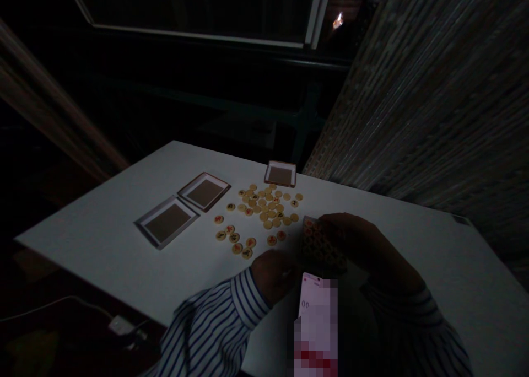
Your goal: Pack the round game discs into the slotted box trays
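Note:
Both my hands meet near the table's front edge over a patterned card-like sheet point(320, 244). My left hand point(278, 275), in a striped sleeve, is curled closed beside the sheet's lower left corner. My right hand point(363, 244) is wrapped over the sheet's right side and grips it. The light is dim, so the fingers are hard to make out. Just beyond the hands lies a scatter of several round wooden game pieces point(264, 209) with red and black marks.
Three shallow box trays lie on the white table point(103, 244): two point(167, 221) point(204, 191) at the left and a smaller one point(281, 174) behind the pieces. A lit phone point(316, 311) sits below my hands. A woven wall point(433, 101) rises at the right.

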A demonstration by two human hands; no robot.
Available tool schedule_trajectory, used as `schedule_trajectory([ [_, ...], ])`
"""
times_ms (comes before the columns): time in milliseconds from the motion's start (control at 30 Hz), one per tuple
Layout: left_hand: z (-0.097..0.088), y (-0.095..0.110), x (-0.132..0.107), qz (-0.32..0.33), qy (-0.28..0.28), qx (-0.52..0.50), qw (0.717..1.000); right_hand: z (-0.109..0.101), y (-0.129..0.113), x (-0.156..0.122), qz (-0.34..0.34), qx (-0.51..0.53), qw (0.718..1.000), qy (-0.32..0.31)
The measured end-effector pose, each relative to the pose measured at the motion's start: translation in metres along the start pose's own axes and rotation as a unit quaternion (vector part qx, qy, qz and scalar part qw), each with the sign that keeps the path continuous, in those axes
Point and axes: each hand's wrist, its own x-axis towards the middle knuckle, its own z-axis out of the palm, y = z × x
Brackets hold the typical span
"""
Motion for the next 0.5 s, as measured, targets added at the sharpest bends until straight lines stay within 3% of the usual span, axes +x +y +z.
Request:
schedule_trajectory([
  [233,-0.009,0.001,0.009,-0.055,-0.105,0.006,0.993,0.004,-0.011,0.011,0.026,-0.086,0.994,-0.067],
  [367,-0.016,0.005,0.017,-0.037,-0.108,-0.042,0.993,0.010,-0.020,0.018,0.024,-0.094,0.991,-0.088],
  [500,-0.019,0.004,0.030,-0.043,-0.091,0.012,0.995,0.016,-0.022,0.026,0.017,-0.086,0.990,-0.114],
])
